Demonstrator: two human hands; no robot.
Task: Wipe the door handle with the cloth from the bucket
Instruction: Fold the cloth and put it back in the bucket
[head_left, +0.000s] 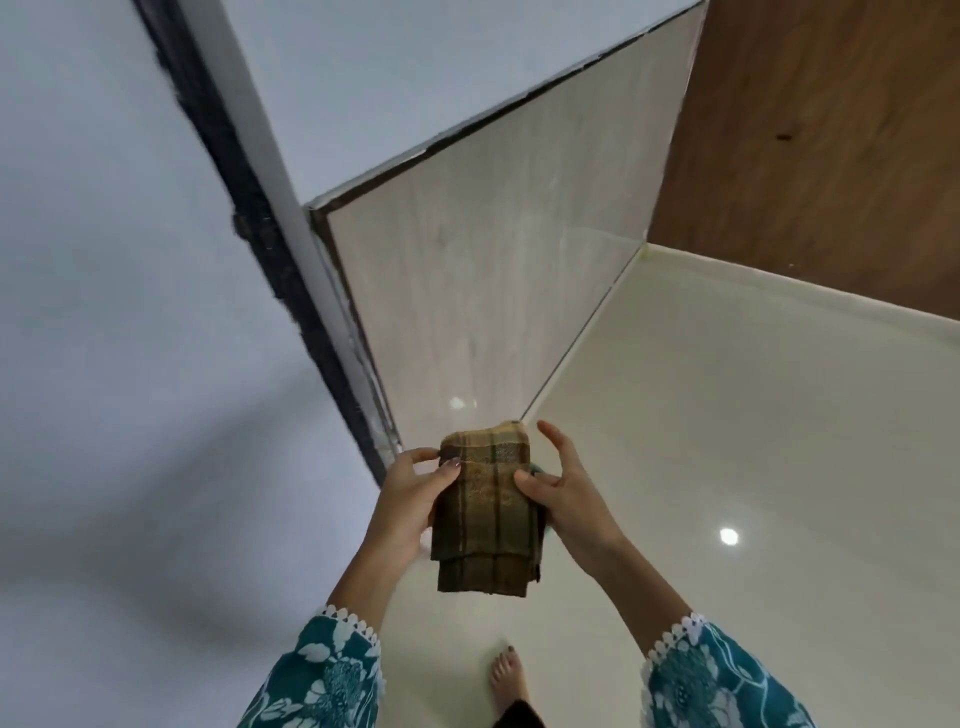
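Observation:
A folded brown and olive checked cloth (488, 509) hangs between my two hands, low in the middle of the view. My left hand (410, 499) pinches its upper left edge with thumb and fingers. My right hand (561, 499) holds its right side, thumb on the front and fingers spread behind. A sliver of something teal (537, 470) shows just behind the cloth by my right thumb. No door handle and no bucket are in view.
A pale wall (130, 312) with a dark vertical edge strip (270, 249) fills the left. Beige wall tiles (493, 260) meet a glossy cream floor (727, 441). A brown wooden panel (810, 130) stands at the upper right. My bare foot (506, 675) is below the cloth.

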